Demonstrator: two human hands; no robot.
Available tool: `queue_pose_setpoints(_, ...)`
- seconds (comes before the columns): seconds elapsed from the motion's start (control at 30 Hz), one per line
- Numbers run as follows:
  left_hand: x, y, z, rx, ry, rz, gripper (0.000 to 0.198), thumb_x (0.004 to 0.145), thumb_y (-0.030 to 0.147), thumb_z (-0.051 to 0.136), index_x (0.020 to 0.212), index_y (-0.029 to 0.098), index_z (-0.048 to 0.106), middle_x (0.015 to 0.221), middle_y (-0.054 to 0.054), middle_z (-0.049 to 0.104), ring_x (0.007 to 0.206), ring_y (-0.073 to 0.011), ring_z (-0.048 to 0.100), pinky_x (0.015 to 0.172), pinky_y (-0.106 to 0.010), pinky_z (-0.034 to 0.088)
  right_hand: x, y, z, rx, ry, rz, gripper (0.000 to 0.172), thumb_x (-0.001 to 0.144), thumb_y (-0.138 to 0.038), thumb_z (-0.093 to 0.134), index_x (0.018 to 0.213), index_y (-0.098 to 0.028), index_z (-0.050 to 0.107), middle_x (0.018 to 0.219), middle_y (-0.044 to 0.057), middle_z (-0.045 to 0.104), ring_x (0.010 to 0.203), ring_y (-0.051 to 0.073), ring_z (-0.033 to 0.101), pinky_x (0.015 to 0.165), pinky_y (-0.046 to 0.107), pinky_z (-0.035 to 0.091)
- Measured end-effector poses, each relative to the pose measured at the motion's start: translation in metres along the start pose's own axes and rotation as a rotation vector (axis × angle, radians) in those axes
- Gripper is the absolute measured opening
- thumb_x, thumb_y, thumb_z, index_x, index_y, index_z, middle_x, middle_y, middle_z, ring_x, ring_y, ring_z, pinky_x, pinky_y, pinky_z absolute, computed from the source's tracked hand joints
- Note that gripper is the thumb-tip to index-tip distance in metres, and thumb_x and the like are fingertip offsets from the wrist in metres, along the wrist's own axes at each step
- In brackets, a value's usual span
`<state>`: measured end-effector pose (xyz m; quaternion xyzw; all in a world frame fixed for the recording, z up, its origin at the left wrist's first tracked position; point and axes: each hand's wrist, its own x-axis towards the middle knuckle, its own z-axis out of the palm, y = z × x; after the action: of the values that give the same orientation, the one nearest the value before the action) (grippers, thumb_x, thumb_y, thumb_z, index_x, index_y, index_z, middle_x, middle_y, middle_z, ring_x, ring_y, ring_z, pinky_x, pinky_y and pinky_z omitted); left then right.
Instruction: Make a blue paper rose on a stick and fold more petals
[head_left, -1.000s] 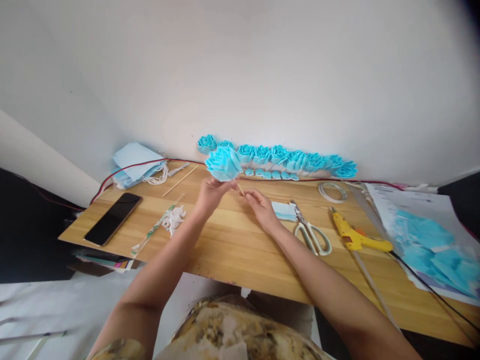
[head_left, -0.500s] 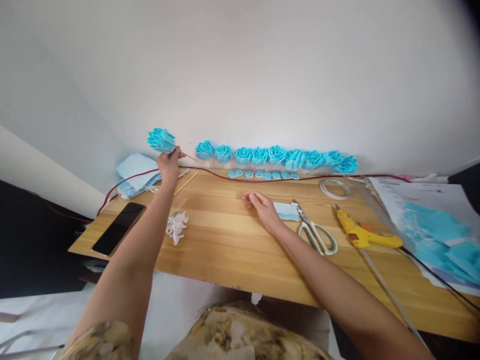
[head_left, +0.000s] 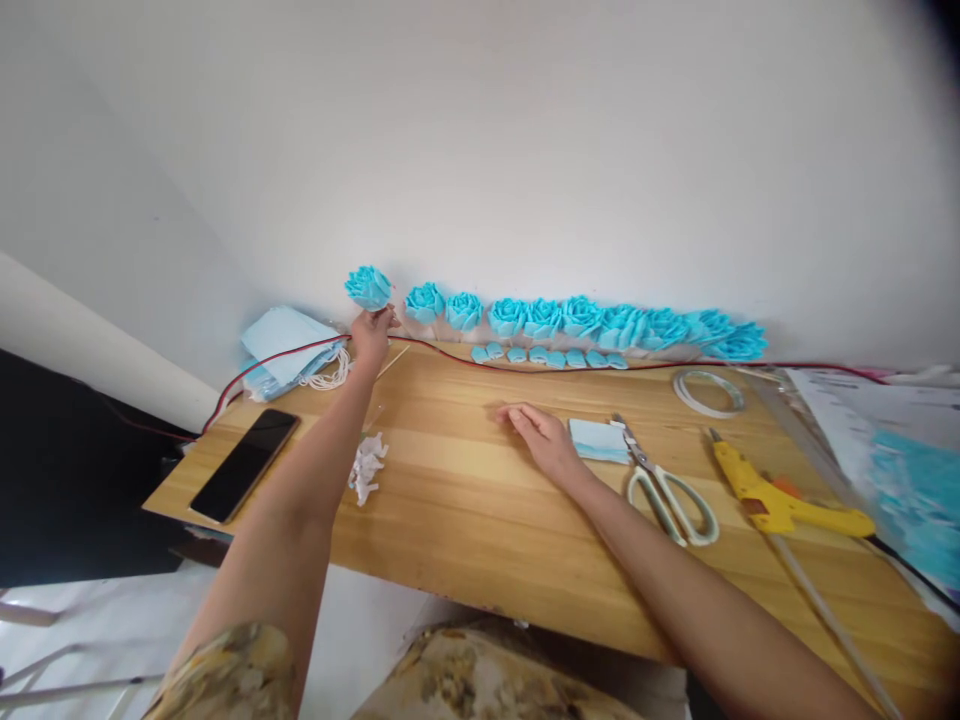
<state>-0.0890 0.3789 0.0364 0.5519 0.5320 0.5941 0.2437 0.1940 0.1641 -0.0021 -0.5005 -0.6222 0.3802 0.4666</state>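
Observation:
At the back left of the table, my left hand (head_left: 372, 330) is closed round the base of a blue artificial flower (head_left: 368, 287), its bloom upright above the fingers. A row of similar blue flowers (head_left: 541, 318) leans along the wall to the right of it. My right hand (head_left: 541, 435) hovers near the middle of the table, fingers loosely bent with nothing visible in them. Beside it lies a folded light blue piece (head_left: 598, 440), and a pair of scissors (head_left: 667, 490) rests against that. Small blue pieces (head_left: 555, 359) line up in front of the flowers.
A yellow glue gun (head_left: 780, 502) and a white roll of tape (head_left: 709, 393) lie on the right. Left are a phone (head_left: 246, 462), a stack of light blue sheets (head_left: 289, 338) and white scraps (head_left: 367, 468). A red and black cable (head_left: 450, 357) crosses the back.
My left hand has moved right with the flower, closer to the row along the wall, and the flower is more upright. The view has shifted slightly; my right hand stays nearly in place.

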Motion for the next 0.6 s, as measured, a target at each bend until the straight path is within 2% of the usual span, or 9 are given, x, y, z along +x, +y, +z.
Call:
queue_pose_setpoints(0.13, 0.007, -0.003, 0.000, -0.005, -0.053, 0.035, 0.013, 0.080, 0.026, 0.056, 0.083, 0.015, 0.064, 0.083, -0.007, 0.073, 0.072, -0.0181, 0.070, 0.080, -0.031, 0.055, -0.001, -0.004, -0.001, -0.026, 0.000, 0.015, 0.039, 0.096, -0.054, 0.050, 0.094, -0.024, 0.075, 0.099, 0.006, 0.078, 0.095, 0.024, 0.070, 0.090, 0.038, 0.050)
queue_pose_setpoints(0.27, 0.009, -0.004, -0.003, 0.002, -0.111, 0.075, 0.013, 0.079, 0.025, 0.059, 0.081, 0.015, 0.067, 0.074, -0.005, 0.071, 0.073, -0.0193, 0.070, 0.084, -0.031, 0.053, -0.001, -0.006, -0.002, -0.057, -0.012, 0.019, 0.039, 0.097, -0.052, 0.048, 0.095, -0.024, 0.074, 0.099, 0.006, 0.078, 0.096, 0.024, 0.069, 0.091, 0.037, 0.049)
queue_pose_setpoints(0.4, 0.014, -0.006, -0.003, -0.013, -0.136, 0.087, 0.011, 0.079, 0.024, 0.059, 0.078, 0.015, 0.065, 0.071, -0.005, 0.071, 0.071, -0.0200, 0.068, 0.081, -0.031, 0.053, -0.001, -0.005, -0.002, -0.062, -0.015, 0.032, 0.039, 0.097, -0.052, 0.047, 0.097, -0.023, 0.074, 0.099, 0.007, 0.078, 0.097, 0.024, 0.069, 0.091, 0.037, 0.050)
queue_pose_setpoints(0.6, 0.027, -0.026, 0.000, -0.046, -0.150, 0.056, 0.010, 0.078, 0.025, 0.061, 0.079, 0.016, 0.064, 0.073, -0.007, 0.071, 0.075, -0.0242, 0.071, 0.080, -0.036, 0.056, -0.002, -0.004, -0.002, -0.065, -0.022, 0.045, 0.042, 0.098, -0.054, 0.046, 0.099, -0.022, 0.073, 0.103, 0.007, 0.078, 0.100, 0.024, 0.069, 0.093, 0.037, 0.050)
